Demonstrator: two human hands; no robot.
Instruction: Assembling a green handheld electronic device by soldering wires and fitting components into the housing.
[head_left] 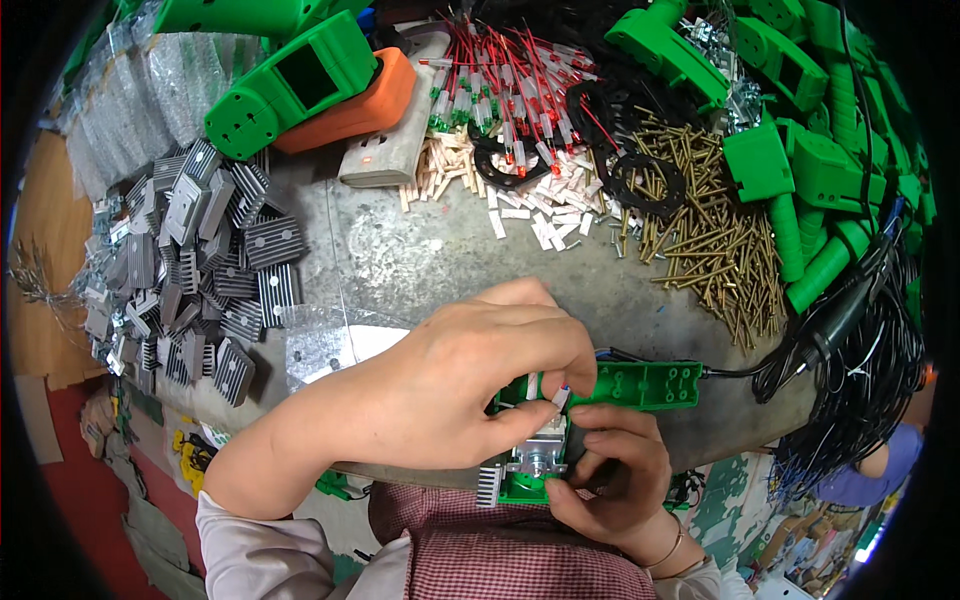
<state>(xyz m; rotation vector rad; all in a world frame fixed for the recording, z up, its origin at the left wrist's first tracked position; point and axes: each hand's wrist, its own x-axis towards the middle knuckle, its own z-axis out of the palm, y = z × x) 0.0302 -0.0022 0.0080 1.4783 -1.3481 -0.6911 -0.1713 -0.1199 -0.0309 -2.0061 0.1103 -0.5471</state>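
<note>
An open green plastic housing half [655, 385] lies at the table's near edge, with a black cable leaving its right end. Inside its lower part sits a shiny metal bracket [538, 462]. A grey finned heat sink [489, 486] sticks out at its lower left. My left hand [480, 370] reaches over the housing from the left, thumb and forefinger pinching a small white piece [562, 396] with a bluish tip. My right hand [625, 470] is curled at the housing's right side, thumb and fingers against its edge. The left fingers hide part of the housing.
Finned grey heat sinks [240, 265] are piled at left. Farther back are a green housing [300, 80] on an orange one [365, 110], red-wired indicator lamps [510, 85] and small white pieces [555, 215]. Brass-coloured screws [715, 230], green housings [760, 165] and coiled black cables [850, 370] fill the right.
</note>
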